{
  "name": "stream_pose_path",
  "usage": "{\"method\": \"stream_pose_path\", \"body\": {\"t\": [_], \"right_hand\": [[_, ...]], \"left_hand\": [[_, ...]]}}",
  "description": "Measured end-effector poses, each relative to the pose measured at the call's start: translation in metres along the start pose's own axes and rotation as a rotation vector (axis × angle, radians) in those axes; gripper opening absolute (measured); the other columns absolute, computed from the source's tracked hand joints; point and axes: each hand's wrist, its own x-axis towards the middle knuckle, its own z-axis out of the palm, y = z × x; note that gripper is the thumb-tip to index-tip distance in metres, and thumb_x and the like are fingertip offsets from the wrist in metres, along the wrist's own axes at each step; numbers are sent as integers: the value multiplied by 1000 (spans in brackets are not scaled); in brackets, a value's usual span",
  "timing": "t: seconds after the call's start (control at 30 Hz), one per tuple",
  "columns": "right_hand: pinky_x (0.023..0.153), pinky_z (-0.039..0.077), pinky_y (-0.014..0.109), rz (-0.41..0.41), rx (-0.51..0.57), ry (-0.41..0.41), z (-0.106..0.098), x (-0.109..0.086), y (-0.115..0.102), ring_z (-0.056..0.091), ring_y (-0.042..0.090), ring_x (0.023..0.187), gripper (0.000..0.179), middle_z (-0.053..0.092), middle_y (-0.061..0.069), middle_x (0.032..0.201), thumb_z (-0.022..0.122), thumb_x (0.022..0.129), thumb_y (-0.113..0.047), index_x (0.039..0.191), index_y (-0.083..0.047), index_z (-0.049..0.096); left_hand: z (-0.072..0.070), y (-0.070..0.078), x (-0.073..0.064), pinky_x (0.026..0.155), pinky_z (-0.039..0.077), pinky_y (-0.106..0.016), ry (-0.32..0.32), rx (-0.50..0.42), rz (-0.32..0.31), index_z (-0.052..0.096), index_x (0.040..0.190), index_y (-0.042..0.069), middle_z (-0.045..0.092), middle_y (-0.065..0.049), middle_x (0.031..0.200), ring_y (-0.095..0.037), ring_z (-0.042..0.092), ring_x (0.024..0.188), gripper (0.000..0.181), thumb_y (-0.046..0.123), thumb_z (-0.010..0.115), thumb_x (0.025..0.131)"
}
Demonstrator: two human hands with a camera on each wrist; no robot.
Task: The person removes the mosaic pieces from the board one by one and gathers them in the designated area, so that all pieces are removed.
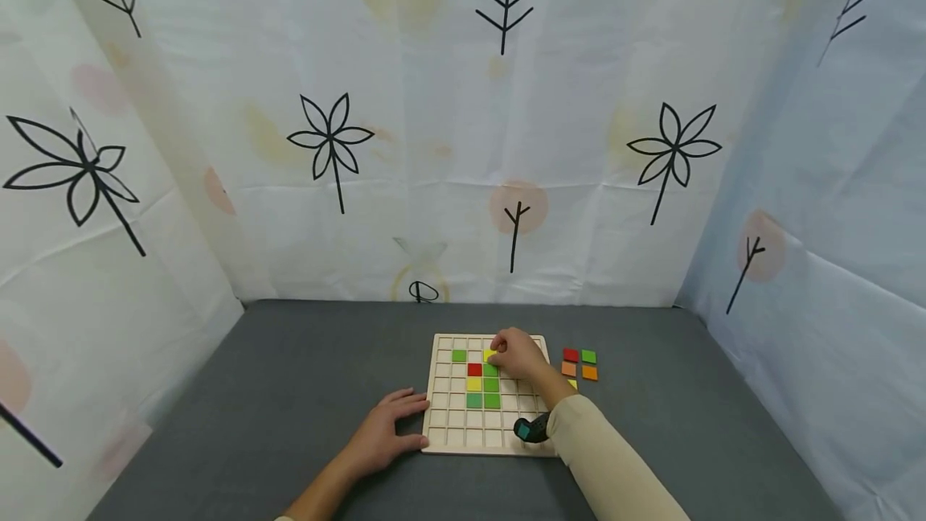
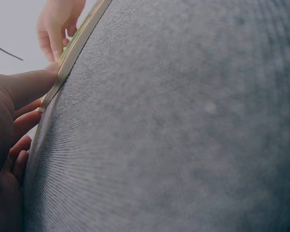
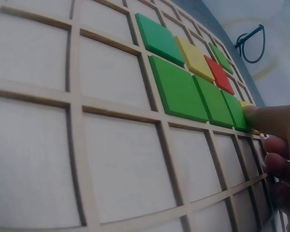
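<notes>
Toward the far side of the wooden grid board, pinching the yellow tile between thumb and forefinger of the right hand, just beyond a green tile; cannot tell if fully seated. Could perch tilted if released unevenly. To the left, touching the board's edge with the left hand, fingers apart; could shift everything if pressed too hard. Off right, loose tiles beside the right forearm; could scatter if brushed on withdrawal.

Booth of plant-printed curtains
</notes>
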Motion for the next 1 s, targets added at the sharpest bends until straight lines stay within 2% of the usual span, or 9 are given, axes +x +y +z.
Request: {"method": "stream_pose_path", "body": {"t": [0.17, 0.47, 0.8, 1.0], "right_hand": [[74, 47, 38, -20, 47, 51, 3, -3, 4, 52, 18, 81, 18, 56, 2, 93, 75, 87, -13, 100, -7, 65], [73, 48, 36, -54, 104, 114, 9, -7, 7, 53, 16, 80, 15, 58, -2, 88, 74, 87, -10, 97, -11, 63], [69, 45, 36, -58, 169, 134, 11, -11, 7, 51, 17, 74, 14, 55, -2, 82, 72, 88, -9, 99, -10, 63], [69, 46, 35, -50, 223, 149, 11, -14, 8, 53, 16, 75, 12, 57, -3, 83, 72, 89, -10, 98, -10, 64]], "left_hand": [[0, 0, 0, 99, 37, -57, -2, 14, -2, 65, 128, 9, 58, -4, 135, -34, 41, 132, 60, 37, 81, 78], [1, 0, 0, 99, 36, -59, 5, 9, -5, 65, 128, 9, 58, -4, 134, -35, 41, 132, 59, 36, 81, 78], [1, 0, -2, 98, 38, -58, 22, 15, 34, 68, 123, 11, 60, -5, 132, -36, 43, 131, 54, 37, 80, 78], [1, 1, -1, 99, 37, -58, 14, 3, 18, 68, 123, 11, 59, -4, 133, -35, 42, 132, 55, 37, 81, 77]]}}
